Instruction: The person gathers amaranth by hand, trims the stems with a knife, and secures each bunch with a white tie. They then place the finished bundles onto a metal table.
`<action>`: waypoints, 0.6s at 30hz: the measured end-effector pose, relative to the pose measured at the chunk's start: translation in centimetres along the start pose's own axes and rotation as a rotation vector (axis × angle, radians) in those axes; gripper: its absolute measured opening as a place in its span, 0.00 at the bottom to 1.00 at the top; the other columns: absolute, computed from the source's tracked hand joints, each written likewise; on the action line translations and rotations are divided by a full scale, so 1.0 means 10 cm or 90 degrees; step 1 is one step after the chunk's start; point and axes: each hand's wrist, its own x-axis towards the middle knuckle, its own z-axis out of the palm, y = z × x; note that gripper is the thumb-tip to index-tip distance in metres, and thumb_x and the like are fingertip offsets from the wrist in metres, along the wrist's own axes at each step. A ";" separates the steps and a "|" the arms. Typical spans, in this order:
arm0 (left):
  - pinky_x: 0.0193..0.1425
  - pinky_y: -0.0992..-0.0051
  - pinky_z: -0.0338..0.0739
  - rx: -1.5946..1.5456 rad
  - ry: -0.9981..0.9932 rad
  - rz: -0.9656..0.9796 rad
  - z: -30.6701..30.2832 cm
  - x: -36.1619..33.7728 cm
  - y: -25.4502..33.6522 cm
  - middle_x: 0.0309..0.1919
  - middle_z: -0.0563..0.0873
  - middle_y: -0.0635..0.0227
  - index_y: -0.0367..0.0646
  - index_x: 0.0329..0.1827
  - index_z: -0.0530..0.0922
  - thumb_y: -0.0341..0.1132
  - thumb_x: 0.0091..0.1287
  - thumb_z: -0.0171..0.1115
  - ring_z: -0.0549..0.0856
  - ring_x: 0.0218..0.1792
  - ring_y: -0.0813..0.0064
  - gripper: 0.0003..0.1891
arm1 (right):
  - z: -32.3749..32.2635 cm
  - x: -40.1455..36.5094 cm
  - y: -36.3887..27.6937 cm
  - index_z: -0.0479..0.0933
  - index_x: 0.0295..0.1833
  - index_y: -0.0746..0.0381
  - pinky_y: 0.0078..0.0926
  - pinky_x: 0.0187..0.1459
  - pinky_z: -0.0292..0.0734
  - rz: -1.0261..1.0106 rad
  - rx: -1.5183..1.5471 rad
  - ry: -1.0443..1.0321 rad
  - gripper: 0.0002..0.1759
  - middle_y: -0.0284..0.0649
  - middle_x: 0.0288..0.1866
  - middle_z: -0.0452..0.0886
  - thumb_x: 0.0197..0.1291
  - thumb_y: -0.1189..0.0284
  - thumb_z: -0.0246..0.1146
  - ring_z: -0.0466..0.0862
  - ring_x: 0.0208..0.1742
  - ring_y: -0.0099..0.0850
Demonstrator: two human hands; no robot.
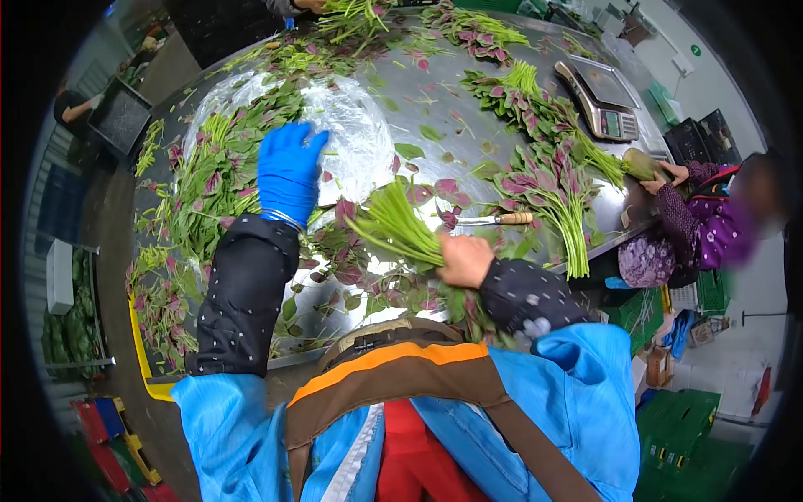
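My left hand (288,171), in a blue glove, is over the right side of a loose heap of red-and-green amaranth (213,180) on clear plastic sheeting (355,117). Its fingers are stretched out with the thumb apart, and nothing shows in its grasp. My bare right hand (467,261) is closed round a bunch of amaranth (400,222). The pale green stems point up and left, and the leaves hang below the hand, partly hidden by my sleeve. Just above that hand, a knife with a wooden handle (512,218) lies on the metal table (452,155).
Amaranth bunches (548,188) lie along the table's right side, near a digital scale (598,96). Loose leaves are scattered across the middle. At right, a person in a purple patterned top (707,213) holds a bundle. Another person's hand handles stems at the far edge.
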 end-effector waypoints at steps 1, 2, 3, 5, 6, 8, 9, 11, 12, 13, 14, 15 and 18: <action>0.53 0.61 0.72 -0.078 -0.036 -0.070 0.07 -0.15 -0.08 0.46 0.80 0.57 0.46 0.48 0.76 0.26 0.48 0.62 0.77 0.49 0.54 0.20 | 0.33 0.06 0.30 0.73 0.41 0.65 0.43 0.36 0.77 -0.017 -0.108 -0.046 0.20 0.52 0.29 0.81 0.39 0.68 0.65 0.82 0.34 0.49; 0.55 0.60 0.71 -0.155 -0.070 -0.143 0.15 -0.34 -0.16 0.46 0.79 0.56 0.46 0.48 0.76 0.27 0.48 0.64 0.76 0.51 0.53 0.20 | 0.49 0.11 0.52 0.73 0.40 0.65 0.44 0.35 0.77 -0.036 -0.219 -0.092 0.20 0.52 0.28 0.80 0.40 0.67 0.65 0.82 0.33 0.49; 0.55 0.60 0.71 -0.275 -0.098 -0.189 0.27 -0.56 -0.24 0.46 0.80 0.57 0.46 0.45 0.78 0.29 0.47 0.67 0.76 0.50 0.53 0.19 | 0.38 0.12 0.56 0.72 0.39 0.65 0.44 0.35 0.77 -0.029 -0.190 -0.054 0.19 0.52 0.28 0.80 0.40 0.67 0.65 0.82 0.33 0.48; 0.56 0.61 0.71 -0.316 -0.171 -0.201 0.28 -0.86 -0.19 0.46 0.80 0.57 0.47 0.44 0.79 0.29 0.48 0.67 0.77 0.51 0.54 0.17 | 0.21 -0.11 0.35 0.72 0.38 0.65 0.44 0.35 0.76 -0.015 -0.104 -0.013 0.18 0.51 0.28 0.80 0.40 0.68 0.64 0.82 0.33 0.48; 0.56 0.62 0.71 -0.334 -0.197 -0.199 0.30 -0.94 -0.21 0.46 0.80 0.57 0.47 0.43 0.80 0.30 0.48 0.67 0.77 0.51 0.55 0.16 | 0.08 -0.15 0.22 0.73 0.37 0.65 0.44 0.35 0.76 0.007 -0.052 0.034 0.17 0.50 0.29 0.80 0.39 0.69 0.64 0.82 0.33 0.48; 0.57 0.63 0.72 -0.388 -0.187 -0.245 0.39 -1.09 -0.14 0.47 0.81 0.57 0.48 0.41 0.81 0.31 0.49 0.68 0.78 0.51 0.56 0.14 | 0.21 -0.10 0.18 0.77 0.34 0.64 0.41 0.38 0.77 0.050 -0.055 0.077 0.13 0.49 0.30 0.82 0.41 0.70 0.63 0.83 0.34 0.45; 0.57 0.63 0.72 -0.397 -0.189 -0.250 0.40 -1.12 -0.06 0.47 0.81 0.57 0.48 0.41 0.81 0.31 0.49 0.68 0.78 0.51 0.56 0.14 | 0.31 -0.04 0.28 0.77 0.36 0.65 0.40 0.39 0.78 0.050 -0.089 -0.034 0.13 0.51 0.32 0.82 0.42 0.70 0.62 0.83 0.35 0.46; 0.57 0.64 0.72 -0.435 -0.188 -0.248 0.34 -1.07 0.11 0.46 0.81 0.58 0.47 0.41 0.81 0.30 0.50 0.67 0.79 0.50 0.57 0.13 | 0.25 0.08 0.43 0.77 0.42 0.67 0.35 0.42 0.78 0.050 -0.140 -0.249 0.16 0.49 0.36 0.83 0.46 0.72 0.61 0.84 0.41 0.39; 0.56 0.64 0.72 -0.467 -0.188 -0.254 0.30 -1.02 0.16 0.45 0.81 0.58 0.47 0.41 0.81 0.30 0.50 0.67 0.79 0.50 0.57 0.13 | 0.15 0.11 0.52 0.77 0.43 0.67 0.33 0.42 0.78 0.035 0.064 -0.304 0.17 0.47 0.36 0.82 0.46 0.73 0.62 0.84 0.41 0.36; 0.56 0.65 0.72 -0.500 -0.184 -0.266 0.26 -0.98 0.21 0.45 0.82 0.59 0.47 0.41 0.81 0.30 0.51 0.66 0.79 0.49 0.58 0.13 | 0.04 0.12 0.62 0.76 0.45 0.67 0.31 0.41 0.78 0.021 0.265 -0.355 0.18 0.45 0.36 0.82 0.46 0.73 0.62 0.83 0.41 0.34; 0.56 0.66 0.72 -0.532 -0.178 -0.280 0.21 -0.95 0.26 0.44 0.82 0.60 0.47 0.41 0.81 0.29 0.52 0.66 0.79 0.49 0.58 0.12 | -0.10 0.10 0.65 0.76 0.46 0.67 0.30 0.41 0.78 0.008 0.466 -0.400 0.19 0.42 0.36 0.82 0.46 0.74 0.63 0.83 0.40 0.31; 0.53 0.67 0.73 -0.554 -0.127 -0.254 0.18 -0.92 0.32 0.42 0.83 0.62 0.46 0.41 0.81 0.28 0.52 0.65 0.80 0.47 0.59 0.12 | -0.26 0.06 0.65 0.75 0.49 0.66 0.27 0.41 0.77 0.018 0.574 -0.444 0.22 0.40 0.37 0.80 0.45 0.74 0.64 0.81 0.40 0.28; 0.56 0.69 0.72 -0.700 -0.065 -0.312 -0.18 -0.67 0.57 0.43 0.83 0.65 0.42 0.43 0.80 0.25 0.54 0.64 0.80 0.49 0.64 0.12 | -0.44 -0.08 0.58 0.69 0.55 0.64 0.18 0.35 0.71 -0.033 0.852 -0.404 0.29 0.35 0.37 0.76 0.45 0.72 0.69 0.76 0.35 0.22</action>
